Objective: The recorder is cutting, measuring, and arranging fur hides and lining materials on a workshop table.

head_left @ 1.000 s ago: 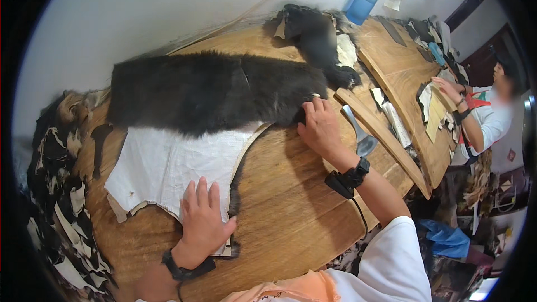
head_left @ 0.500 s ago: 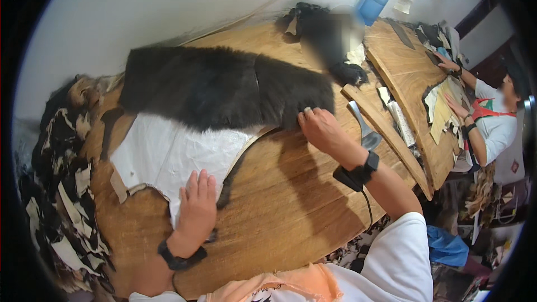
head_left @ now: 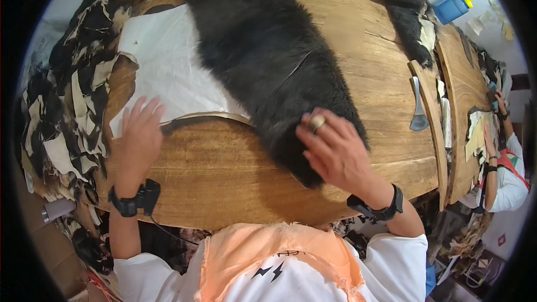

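Observation:
A long black fur piece [head_left: 263, 50] lies slanting across the wooden table, with a short slit in its pile. It partly covers a white sheet-like hide [head_left: 162, 50] with an uneven cut edge. On the near left corner of the white hide rests my left hand [head_left: 142, 131], fingers stretched out and a little blurred. My right hand [head_left: 338, 148] lies on the near end of the fur, its fingers loosely bent and apart, with a metallic ring on one finger. Black fur shows below the hide's curved near edge.
Dark and pale hide scraps [head_left: 72, 112] pile up on the left. To the right are a grey tool with a flared end [head_left: 418, 114], wooden strips [head_left: 430, 117], a black fur piece [head_left: 403, 14] and a blue bottle [head_left: 452, 8]. A co-worker [head_left: 506, 184] stands at the far right.
The view has turned. The fur and hide now lie at a steeper slant. My right hand has gone from pinching the fur's edge to lying on its top; my left is still at the hide.

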The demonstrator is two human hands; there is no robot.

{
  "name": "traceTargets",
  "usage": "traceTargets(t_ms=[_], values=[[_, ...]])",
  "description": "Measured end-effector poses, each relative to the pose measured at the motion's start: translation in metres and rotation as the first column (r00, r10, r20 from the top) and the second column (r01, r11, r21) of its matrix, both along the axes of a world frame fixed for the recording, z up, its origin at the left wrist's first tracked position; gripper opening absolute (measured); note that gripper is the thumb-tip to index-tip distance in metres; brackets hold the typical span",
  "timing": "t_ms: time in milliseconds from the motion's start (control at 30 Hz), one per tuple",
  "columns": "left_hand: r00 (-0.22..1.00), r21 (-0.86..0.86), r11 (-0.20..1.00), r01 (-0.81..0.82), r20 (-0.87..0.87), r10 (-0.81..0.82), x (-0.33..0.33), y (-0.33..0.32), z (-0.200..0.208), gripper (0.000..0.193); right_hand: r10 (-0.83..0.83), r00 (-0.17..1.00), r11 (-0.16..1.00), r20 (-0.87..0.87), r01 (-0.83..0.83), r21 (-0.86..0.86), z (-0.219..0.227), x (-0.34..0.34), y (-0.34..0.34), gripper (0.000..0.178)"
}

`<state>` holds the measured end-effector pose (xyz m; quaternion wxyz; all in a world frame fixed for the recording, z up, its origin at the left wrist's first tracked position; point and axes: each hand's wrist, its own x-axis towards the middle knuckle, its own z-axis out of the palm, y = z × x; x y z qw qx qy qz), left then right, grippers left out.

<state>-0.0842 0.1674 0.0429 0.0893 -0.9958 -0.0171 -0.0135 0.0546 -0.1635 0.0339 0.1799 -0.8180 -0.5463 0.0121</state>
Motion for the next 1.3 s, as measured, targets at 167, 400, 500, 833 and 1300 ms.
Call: traceTargets(t_ms=[167, 400, 500, 833, 1300], values=[[0.952, -0.547, 0.828, 0.122, 0.3, 0.058, 0.024, -0.066, -0.01, 0.017, -0.071, 0.996, 0.988, -0.06, 0.061, -0.145, -0.029, -0.007, -0.007, 0.051], [0.925, -0.641, 0.695, 0.325, 0.369, -0.092, 0.079, -0.129, -0.028, 0.038, -0.033, 0.994, 0.994, -0.103, 0.022, -0.106, -0.037, -0.011, -0.008, 0.052], [0.953, -0.665, 0.711, 0.23, 0.303, -0.025, 0.093, -0.13, -0.048, 0.037, -0.035, 0.995, 0.996, -0.095, 0.027, -0.084, -0.039, -0.012, -0.009, 0.052], [0.966, -0.743, 0.666, 0.06, 0.212, 0.15, 0.101, -0.119, -0.058, 0.014, -0.029, 0.999, 0.996, -0.04, 0.026, -0.08, -0.043, -0.011, -0.009, 0.051], [0.989, -0.228, 0.964, 0.14, -0.012, -0.146, 0.023, -0.108, -0.033, 0.059, -0.046, 0.999, 0.992, 0.0, 0.046, -0.122, -0.04, -0.015, -0.009, 0.051]])
